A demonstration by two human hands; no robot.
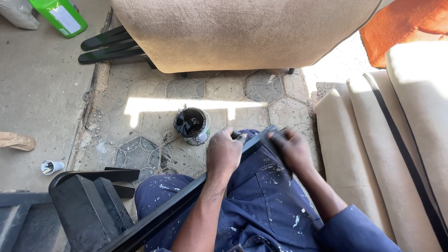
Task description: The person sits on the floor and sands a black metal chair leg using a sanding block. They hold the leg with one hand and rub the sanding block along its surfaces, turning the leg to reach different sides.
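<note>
While the long black bar (186, 198) lies diagonally across the person's lap, the left hand (225, 151) is closed around it near its upper end, and the right hand (291, 148) grips that end just beside the left. Ahead of the left hand, an open tin of black paint (192, 125) stands on the patterned floor (140, 121). Beyond it sits a tan cushion (242, 32); black painted parts (88, 205) lie left of the bar.

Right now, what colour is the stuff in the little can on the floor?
Black and glossy, inside the open paint can; the head view shows it best.
</note>
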